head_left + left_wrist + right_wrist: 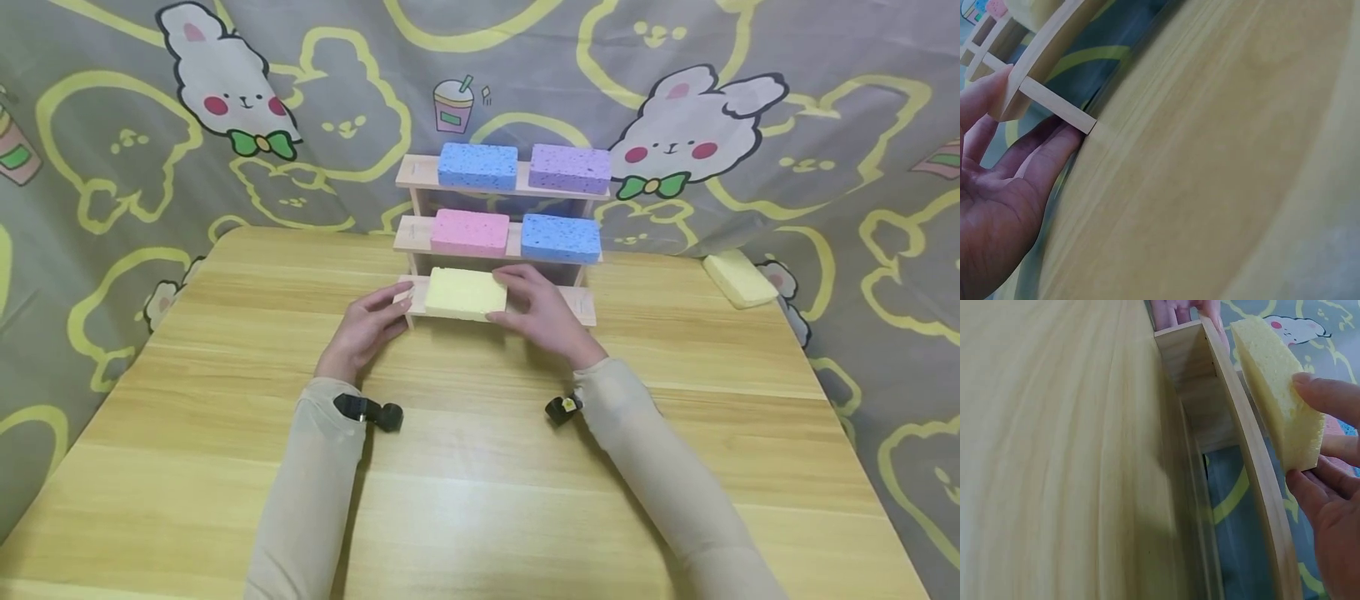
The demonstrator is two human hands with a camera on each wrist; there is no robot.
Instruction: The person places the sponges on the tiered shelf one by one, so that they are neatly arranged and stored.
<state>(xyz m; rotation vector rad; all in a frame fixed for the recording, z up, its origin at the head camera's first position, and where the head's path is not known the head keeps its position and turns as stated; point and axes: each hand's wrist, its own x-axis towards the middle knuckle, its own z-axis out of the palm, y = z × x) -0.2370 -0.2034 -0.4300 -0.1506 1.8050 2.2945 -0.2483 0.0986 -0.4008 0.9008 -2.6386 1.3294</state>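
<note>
Right hand (546,317) has its grip pinched on the right end of the yellow sponge (465,293) — thumb under, fingers on top. The sponge is a porous, soft-looking rectangular block lying flat on the bottom step of the wooden rack (582,302), long axis running 9 to 3 o'clock. Left hand (367,327) is relaxed, fingers straight, touching the rack's left end. Up at 12 sit a pink sponge (469,232), two blue ones and a purple one — all speckled. Smooth woodgrain worktop (480,467) underneath.

A light wooden table (480,500) fills the foreground; behind it hangs a grey cloth backdrop (825,50) printed with rabbits.
</note>
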